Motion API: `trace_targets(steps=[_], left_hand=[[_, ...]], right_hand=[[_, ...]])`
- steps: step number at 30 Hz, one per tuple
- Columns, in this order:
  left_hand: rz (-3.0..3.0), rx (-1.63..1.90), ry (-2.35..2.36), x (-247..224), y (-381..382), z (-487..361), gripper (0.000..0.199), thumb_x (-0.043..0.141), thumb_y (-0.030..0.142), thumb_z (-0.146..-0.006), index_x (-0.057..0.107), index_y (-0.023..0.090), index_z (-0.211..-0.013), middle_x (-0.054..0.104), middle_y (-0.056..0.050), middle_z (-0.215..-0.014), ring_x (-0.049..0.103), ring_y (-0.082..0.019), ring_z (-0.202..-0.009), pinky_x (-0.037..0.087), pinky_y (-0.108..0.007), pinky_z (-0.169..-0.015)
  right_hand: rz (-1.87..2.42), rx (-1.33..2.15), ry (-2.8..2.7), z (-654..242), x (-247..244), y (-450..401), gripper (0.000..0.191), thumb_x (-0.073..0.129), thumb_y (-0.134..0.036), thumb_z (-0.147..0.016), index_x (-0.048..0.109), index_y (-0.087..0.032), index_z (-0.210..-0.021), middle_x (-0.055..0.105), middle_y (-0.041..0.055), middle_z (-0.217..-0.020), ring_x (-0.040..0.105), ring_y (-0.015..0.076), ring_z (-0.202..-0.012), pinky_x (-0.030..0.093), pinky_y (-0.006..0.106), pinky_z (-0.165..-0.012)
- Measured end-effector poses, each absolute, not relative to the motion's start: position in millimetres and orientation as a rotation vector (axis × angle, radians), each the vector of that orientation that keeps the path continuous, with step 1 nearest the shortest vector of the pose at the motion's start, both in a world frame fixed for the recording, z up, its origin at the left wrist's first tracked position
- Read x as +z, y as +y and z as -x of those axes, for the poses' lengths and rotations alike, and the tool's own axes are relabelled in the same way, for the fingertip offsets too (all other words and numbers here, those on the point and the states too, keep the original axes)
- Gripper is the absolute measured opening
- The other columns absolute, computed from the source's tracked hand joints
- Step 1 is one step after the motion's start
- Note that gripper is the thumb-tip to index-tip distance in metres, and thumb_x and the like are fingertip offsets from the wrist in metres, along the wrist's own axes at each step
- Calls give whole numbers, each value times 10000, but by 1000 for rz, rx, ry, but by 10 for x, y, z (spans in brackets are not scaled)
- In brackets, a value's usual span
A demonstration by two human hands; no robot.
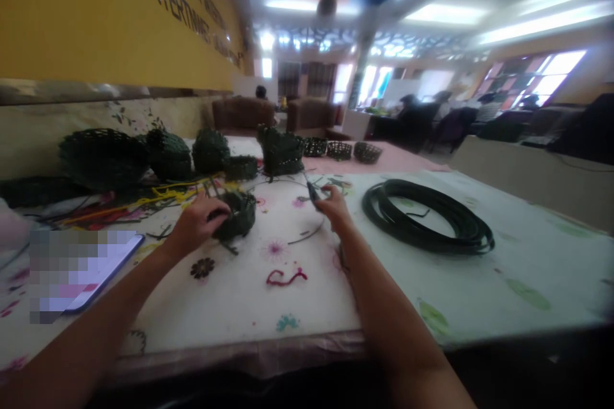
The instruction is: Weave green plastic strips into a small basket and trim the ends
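Stretched both bare forearms over the flower-printed desk in the head view. Closed left grip on the left side of a small dark woven basket, left of centre, on or just above the desk. Pinched a dark pointed tool in right grip, apart from the basket. Could not tell the tool's exact kind. Saw a phone beside the left forearm, a crooked red strip between the arms, a dark coil further right, and more woven baskets behind.
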State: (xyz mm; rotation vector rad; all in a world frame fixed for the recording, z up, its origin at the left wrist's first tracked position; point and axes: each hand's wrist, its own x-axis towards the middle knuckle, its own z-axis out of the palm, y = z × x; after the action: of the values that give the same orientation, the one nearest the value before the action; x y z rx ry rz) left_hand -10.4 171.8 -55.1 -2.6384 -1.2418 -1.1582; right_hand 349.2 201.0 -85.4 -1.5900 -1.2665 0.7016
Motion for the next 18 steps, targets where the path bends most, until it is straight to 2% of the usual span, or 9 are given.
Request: trace_targets(steps=[3, 5, 7, 10, 12, 14, 18], left_hand=[[2698, -1001, -1249, -447, 1743, 163, 187, 594, 360, -868, 718, 224, -897, 746, -82, -990, 661, -270, -978, 471, -428, -954], [2688, -926, -1289, -429, 1725, 129, 257, 659, 430, -832, 734, 221, -962, 748, -91, -1029, 656, -293, -1004, 457, -452, -965], [2652, -919, -1336, -459, 1700, 54, 349, 718, 509, -798, 744, 213, -981, 757, -81, -971, 671, -285, -926, 437, -475, -991], [2527, -1088, -1390, -569, 1683, -70, 386, 713, 564, -818, 754, 199, -937, 753, -65, -870, 649, -230, -758, 451, -463, -968], [2467, -1243, -1383, -648, 1693, -124, 359, 710, 530, -840, 760, 200, -972, 753, -68, -872, 633, -218, -750, 473, -442, -928], [2473, -1372, -1336, -700, 1715, -144, 293, 711, 441, -861, 765, 192, -1006, 746, -70, -864, 631, -219, -767, 464, -470, -951], [2537, -1376, -1290, -693, 1781, -91, 181, 735, 317, -854, 792, 222, -997, 699, -28, -792, 636, -195, -772, 449, -473, -1007]], right_hand=[[1259, 928, -1193, -3448, -807, 2013, 586, 624, -403, -770, 422, -230, -1292, 663, 2, -858, 685, 172, -749, 474, 252, -592], [1092, 1069, -1183, -3393, -792, 1988, 536, 675, -515, -735, 496, -231, -1153, 643, -10, -793, 646, 148, -660, 468, 243, -553], [989, 1187, -1193, -3315, -790, 1941, 500, 733, -562, -685, 543, -211, -987, 609, -19, -707, 579, 124, -564, 440, 235, -497], [912, 1303, -1232, -3160, -791, 1840, 436, 790, -478, -658, 559, -187, -886, 580, -30, -628, 500, 99, -467, 351, 220, -416], [876, 1334, -1259, -3043, -783, 1763, 373, 782, -402, -673, 556, -186, -876, 587, -35, -607, 498, 101, -450, 330, 220, -403], [842, 1318, -1270, -2934, -768, 1687, 315, 763, -336, -693, 544, -190, -865, 627, -20, -632, 545, 115, -484, 385, 230, -443], [865, 1263, -1260, -2778, -721, 1567, 308, 758, -266, -711, 561, -189, -936, 695, 15, -744, 631, 150, -599, 479, 269, -561]])
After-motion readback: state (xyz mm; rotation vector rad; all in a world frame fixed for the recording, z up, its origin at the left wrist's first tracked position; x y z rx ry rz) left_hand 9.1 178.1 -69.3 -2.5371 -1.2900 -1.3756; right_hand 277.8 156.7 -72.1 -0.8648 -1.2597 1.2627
